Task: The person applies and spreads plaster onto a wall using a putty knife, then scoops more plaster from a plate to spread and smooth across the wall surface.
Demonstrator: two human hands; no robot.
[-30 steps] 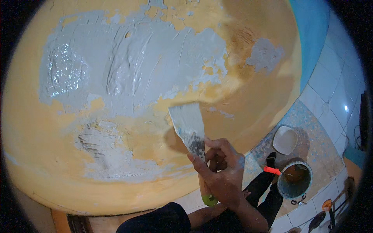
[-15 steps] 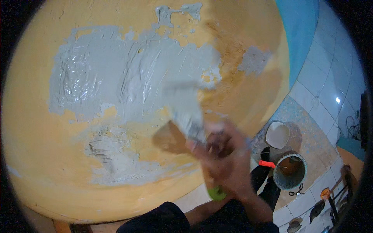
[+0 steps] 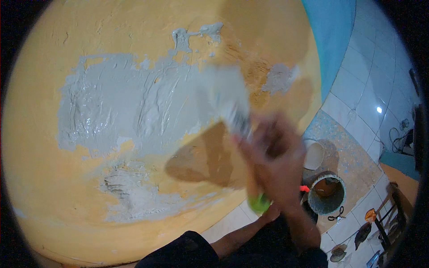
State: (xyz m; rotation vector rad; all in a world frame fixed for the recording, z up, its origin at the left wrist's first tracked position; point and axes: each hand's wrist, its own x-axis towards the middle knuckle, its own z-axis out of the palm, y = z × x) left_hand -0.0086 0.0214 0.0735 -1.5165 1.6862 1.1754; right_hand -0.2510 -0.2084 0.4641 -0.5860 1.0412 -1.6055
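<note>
Two bare hands: the right hand (image 3: 279,156), blurred, closes its thumb and curled fingers around a wide metal putty knife (image 3: 228,94) with a green-ended handle; the left hand (image 3: 271,213) is partly hidden behind the right forearm, so its state cannot be told.
Blade: coated pale grey, before the right end of the largest patch; contact cannot be told.
Wall edges: the yellow painted wall (image 3: 120,35) meets a turquoise strip (image 3: 330,40) at right; its lower edge curves above white floor tiles (image 3: 230,221).
Room: broad wall stretches left of and above the blade; bucket and dish stand beyond the hand at right.
Patches: four main areas of grey putty (image 3: 116,98), one broad, three smaller.
Floor things: one round grey bucket (image 3: 327,207), one shallow off-white dish (image 3: 314,154), one pair of dark scissors (image 3: 338,218).
Change: since half a second ago, blade and hand sit higher and further right; more of the orange-red piece (image 3: 304,188) beside the bucket is covered.
</note>
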